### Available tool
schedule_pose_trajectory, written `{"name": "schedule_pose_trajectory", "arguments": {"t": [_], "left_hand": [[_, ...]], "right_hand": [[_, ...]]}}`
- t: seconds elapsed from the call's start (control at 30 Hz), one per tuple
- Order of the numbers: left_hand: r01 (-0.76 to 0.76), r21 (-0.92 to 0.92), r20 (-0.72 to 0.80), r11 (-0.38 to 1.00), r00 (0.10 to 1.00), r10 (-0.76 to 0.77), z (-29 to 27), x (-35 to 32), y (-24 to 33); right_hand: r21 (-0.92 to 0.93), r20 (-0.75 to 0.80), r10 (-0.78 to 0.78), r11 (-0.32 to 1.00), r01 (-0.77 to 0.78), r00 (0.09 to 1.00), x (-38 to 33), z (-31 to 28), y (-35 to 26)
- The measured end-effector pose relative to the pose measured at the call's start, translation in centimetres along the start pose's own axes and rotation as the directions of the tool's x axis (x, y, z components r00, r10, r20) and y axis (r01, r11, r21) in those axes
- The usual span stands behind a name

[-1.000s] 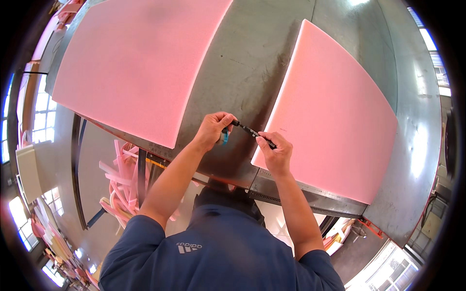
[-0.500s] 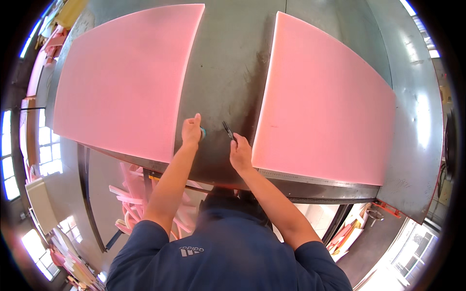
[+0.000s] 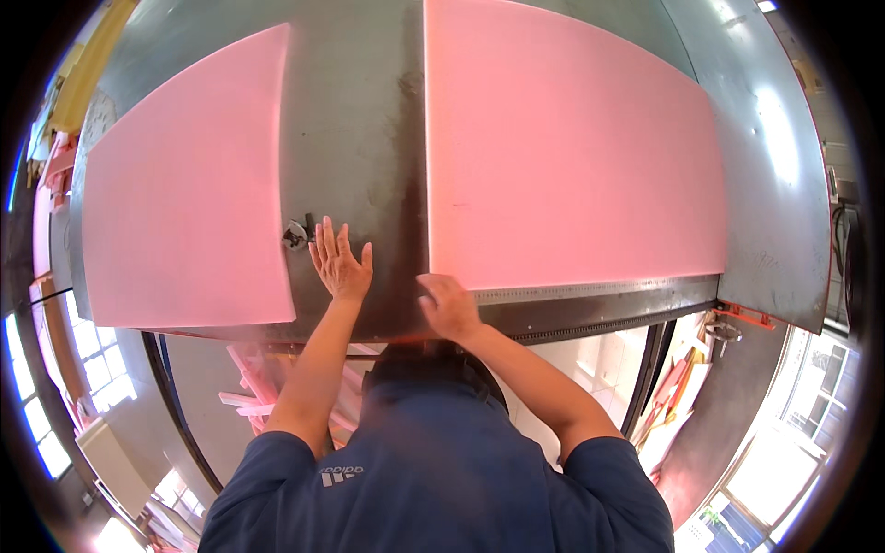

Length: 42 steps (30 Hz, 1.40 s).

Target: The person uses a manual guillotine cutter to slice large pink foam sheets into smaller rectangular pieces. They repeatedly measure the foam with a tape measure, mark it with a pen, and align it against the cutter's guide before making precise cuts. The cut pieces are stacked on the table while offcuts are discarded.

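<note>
The worktop is a grey metal table (image 3: 369, 138), worn darker along a central strip. Two pink foam sheets lie flat on it. The left foam sheet (image 3: 184, 203) covers the table's left part; its right edge runs from the far side toward the person and ends just beside the left hand. The right foam sheet (image 3: 572, 147) covers the centre-right part; its left edge runs straight away from the person, and its near edge lies along a metal ruler strip (image 3: 590, 290) fixed at the table's front edge. The bare metal strip between the sheets is unobstructed apart from one small item.

That item is a small dark tool (image 3: 297, 234), lying on the bare metal at the right edge of the left foam sheet, touching or just beside the left hand's fingertips. It is too small to tell its long axis or which way it points.

The left hand (image 3: 339, 263) lies flat on the table, fingers released, spread and pointing away from the person; it grasps nothing.

The right hand (image 3: 449, 306) rests at the near left corner of the right foam sheet, fingers curled loosely; whether it grips anything cannot be told because of blur.

Below the table edge, pink foam offcuts (image 3: 253, 387) lie on the floor
</note>
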<state>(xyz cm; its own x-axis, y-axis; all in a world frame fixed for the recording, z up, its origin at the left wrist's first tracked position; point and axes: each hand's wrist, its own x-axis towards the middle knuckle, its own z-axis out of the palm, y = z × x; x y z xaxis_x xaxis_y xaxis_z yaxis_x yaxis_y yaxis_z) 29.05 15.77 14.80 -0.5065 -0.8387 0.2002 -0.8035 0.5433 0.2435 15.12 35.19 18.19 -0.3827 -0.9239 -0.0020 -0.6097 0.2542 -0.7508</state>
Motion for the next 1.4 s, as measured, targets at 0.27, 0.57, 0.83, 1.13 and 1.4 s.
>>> {"name": "schedule_pose_trajectory", "arguments": {"t": [0.27,0.57,0.83,1.13,1.4], "left_hand": [[-0.211,-0.177,0.098,0.961,0.968,0.230,3.3,-0.5,4.4],[-0.328,-0.218,0.055,0.919,0.936,0.347,6.9,3.4,7.0],[-0.354,-0.015,0.266,0.935,0.900,0.345,6.4,3.0,8.6],[-0.422,-0.063,0.100,0.904,0.899,0.427,8.1,3.6,8.1],[-0.440,-0.053,0.041,0.896,0.896,0.443,9.5,4.0,7.1]], "right_hand": [[-0.453,-0.416,0.226,0.788,-0.416,0.881,-7.7,-12.2,12.5],[-0.450,-0.446,0.261,0.761,-0.467,0.856,-9.0,-12.5,18.2],[-0.397,-0.467,0.305,0.767,-0.505,0.830,-9.9,-10.7,20.0],[-0.383,-0.455,0.318,0.773,-0.505,0.832,-9.2,-12.2,19.4],[-0.365,-0.497,0.284,0.789,-0.494,0.820,-9.0,-11.4,19.8]]}}
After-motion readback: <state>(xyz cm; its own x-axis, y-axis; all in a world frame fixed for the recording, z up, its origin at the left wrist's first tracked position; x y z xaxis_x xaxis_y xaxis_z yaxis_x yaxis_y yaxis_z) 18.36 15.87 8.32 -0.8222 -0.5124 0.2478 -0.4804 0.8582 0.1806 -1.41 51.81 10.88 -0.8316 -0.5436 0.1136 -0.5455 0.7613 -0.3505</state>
